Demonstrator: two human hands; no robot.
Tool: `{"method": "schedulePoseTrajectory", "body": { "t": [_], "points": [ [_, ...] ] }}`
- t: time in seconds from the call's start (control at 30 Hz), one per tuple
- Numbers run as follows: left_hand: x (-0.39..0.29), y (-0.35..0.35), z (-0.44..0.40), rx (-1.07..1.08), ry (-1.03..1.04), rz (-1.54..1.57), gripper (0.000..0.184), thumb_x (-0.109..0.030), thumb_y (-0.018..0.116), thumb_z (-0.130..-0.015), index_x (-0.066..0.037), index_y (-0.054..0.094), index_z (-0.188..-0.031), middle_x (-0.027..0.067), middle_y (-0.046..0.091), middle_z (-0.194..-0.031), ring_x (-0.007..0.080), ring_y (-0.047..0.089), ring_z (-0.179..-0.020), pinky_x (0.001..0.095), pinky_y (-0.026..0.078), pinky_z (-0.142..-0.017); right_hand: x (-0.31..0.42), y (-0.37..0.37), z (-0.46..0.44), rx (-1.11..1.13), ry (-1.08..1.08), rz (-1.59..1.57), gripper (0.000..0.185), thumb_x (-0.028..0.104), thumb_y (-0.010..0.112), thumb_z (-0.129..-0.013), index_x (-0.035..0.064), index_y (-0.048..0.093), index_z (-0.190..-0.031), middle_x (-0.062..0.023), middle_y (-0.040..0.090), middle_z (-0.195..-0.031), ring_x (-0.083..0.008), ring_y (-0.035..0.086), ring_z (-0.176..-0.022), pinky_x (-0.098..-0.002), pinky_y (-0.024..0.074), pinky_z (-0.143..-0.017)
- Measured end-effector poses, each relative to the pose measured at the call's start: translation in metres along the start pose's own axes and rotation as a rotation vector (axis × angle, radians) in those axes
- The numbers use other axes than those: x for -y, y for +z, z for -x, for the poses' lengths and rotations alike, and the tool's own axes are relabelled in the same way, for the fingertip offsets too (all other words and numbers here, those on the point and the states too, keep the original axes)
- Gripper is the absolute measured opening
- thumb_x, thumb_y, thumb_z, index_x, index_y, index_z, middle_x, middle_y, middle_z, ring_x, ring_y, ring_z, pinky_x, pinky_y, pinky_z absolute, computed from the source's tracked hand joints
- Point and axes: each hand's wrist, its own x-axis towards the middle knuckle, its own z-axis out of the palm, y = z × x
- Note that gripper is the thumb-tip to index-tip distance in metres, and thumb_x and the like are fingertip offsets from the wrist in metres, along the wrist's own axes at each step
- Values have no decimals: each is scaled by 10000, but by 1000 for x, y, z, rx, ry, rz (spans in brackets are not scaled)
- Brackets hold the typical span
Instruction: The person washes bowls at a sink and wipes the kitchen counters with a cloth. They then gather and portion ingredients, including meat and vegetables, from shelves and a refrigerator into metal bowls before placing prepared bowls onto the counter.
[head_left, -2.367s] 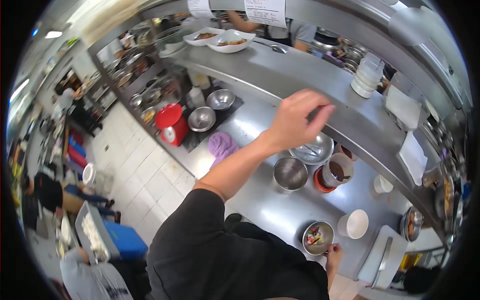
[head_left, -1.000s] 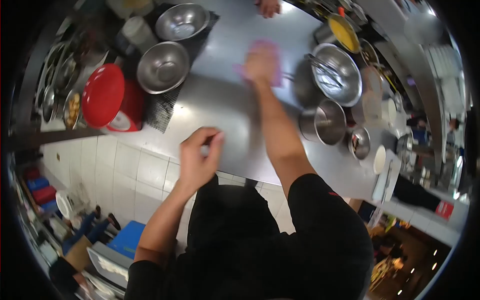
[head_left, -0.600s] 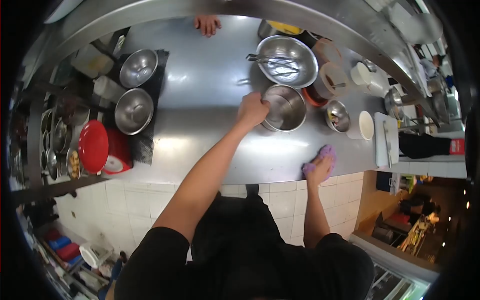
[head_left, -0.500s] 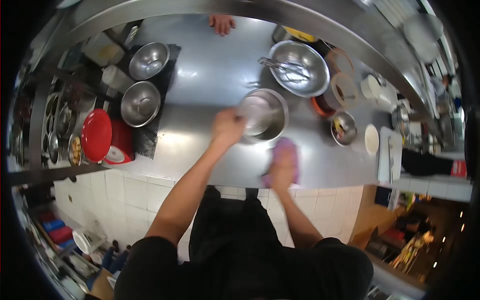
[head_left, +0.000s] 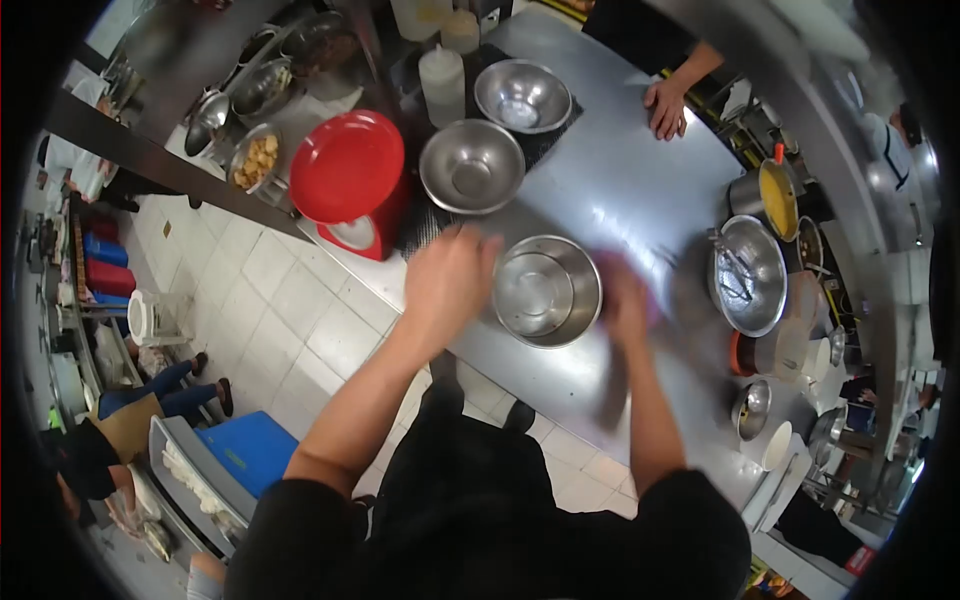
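A deep metal pot [head_left: 578, 318] stands on the steel worktop in front of me. My left hand [head_left: 450, 285] is closed at the pot's left side, fingers curled at its rim; any handle is hidden under the fist. My right hand [head_left: 627, 305] is just right of the pot, smeared by motion, on a purple cloth [head_left: 645, 280] pressed against the worktop. Past the pot, two metal bowls [head_left: 470, 140] [head_left: 522, 92] sit on a dark mesh mat. Beside them is a red kitchen scale [head_left: 348, 165] with a round red pan.
A large metal bowl with tongs [head_left: 765, 270], a pot of yellow food [head_left: 778, 205] and a small metal bowl [head_left: 752, 410] stand at right. Another person's hand [head_left: 668, 108] rests on the far edge. A squeeze bottle [head_left: 442, 85] stands behind the bowls.
My view has turned left. The pot has moved with my left hand toward the bowls on the mat. My right hand and the cloth have shifted across the worktop, staying right of the pot.
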Motion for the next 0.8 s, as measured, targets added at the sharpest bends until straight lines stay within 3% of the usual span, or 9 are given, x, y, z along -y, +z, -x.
{"method": "schedulePoseTrajectory", "body": {
  "t": [0.07, 0.17, 0.23, 0.37, 0.43, 0.53, 0.57, 0.63, 0.8],
  "points": [
    [19, 3, -70, -275, 383, -216, 196, -210, 683, -890, -19, 660, -852, 173, 694, -893, 378, 675, -728, 449, 543, -644, 106, -39, 102, 195, 136, 119, 321, 157, 526, -848, 106, 656, -1137, -160, 626, -1230, -372, 544, -1173, -569, 365, -1035],
    [48, 24, -173, -3, 159, -497, 157, -144, 659, -886, -34, 702, -990, 170, 707, -1072, 339, 704, -969, 453, 575, -779, 224, -118, 219, 644, 440, -306, 340, 61, 644, -791, 104, 671, -1127, -136, 693, -1057, -328, 628, -1031, -446, 497, -925],
    [50, 22, -206, 267, 49, -479, 188, -120, 649, -885, -41, 710, -1045, 174, 699, -1139, 331, 699, -1042, 454, 579, -828, 254, -141, 246, 435, 875, -603, 258, -9, 587, -874, 41, 696, -1103, -116, 729, -1002, -229, 691, -930, -332, 530, -842],
    [68, 8, -213, 315, 226, -461, 224, -152, 592, -921, -88, 742, -1075, 150, 709, -1165, 302, 697, -1079, 405, 593, -821, 236, -128, 238, -323, 948, -578, 119, 105, 551, -989, 31, 637, -953, 40, 551, -806, -60, 455, -737, -256, 410, -657],
    [88, 25, -219, 250, 411, -385, 214, -137, 595, -887, -77, 752, -1019, 165, 732, -1067, 312, 720, -1000, 410, 591, -815, 216, -143, 182, -366, 884, -379, 313, 262, 565, -1022, -15, 607, -1160, -65, 625, -1014, -145, 542, -943, -298, 450, -854],
    [37, -24, -185, 209, 209, -381, 224, -147, 606, -874, -59, 742, -1029, 200, 706, -1122, 338, 689, -1059, 434, 576, -846, 187, -140, 94, -466, 329, 692, 349, 257, 594, -995, 2, 608, -1232, -125, 625, -1169, -199, 616, -970, -305, 485, -860],
    [45, -4, -183, 0, 280, -468, 284, -168, 588, -907, -67, 708, -1143, 184, 647, -1260, 348, 628, -1154, 437, 561, -859, 192, -146, 52, -549, 269, 439, 355, 250, 608, -987, 8, 607, -1245, -139, 610, -1219, -211, 623, -988, -313, 491, -868],
    [38, -9, -174, 292, 181, -617, 334, -201, 544, -969, -110, 669, -1265, 129, 594, -1369, 322, 586, -1228, 451, 539, -894, 248, -153, -34, -459, 392, -302, 303, 196, 621, -976, 23, 625, -1224, -135, 640, -1173, -223, 628, -1000, -331, 499, -873],
    [59, -14, -178, 509, 198, -441, 404, -223, 627, -946, -95, 621, -1329, 67, 602, -1386, 197, 620, -1211, 400, 555, -896, 506, -185, -171, -255, -368, -424, 121, -5, 675, -876, -16, 695, -994, -137, 683, -978, -226, 670, -868, -310, 531, -769]
  ]
}}
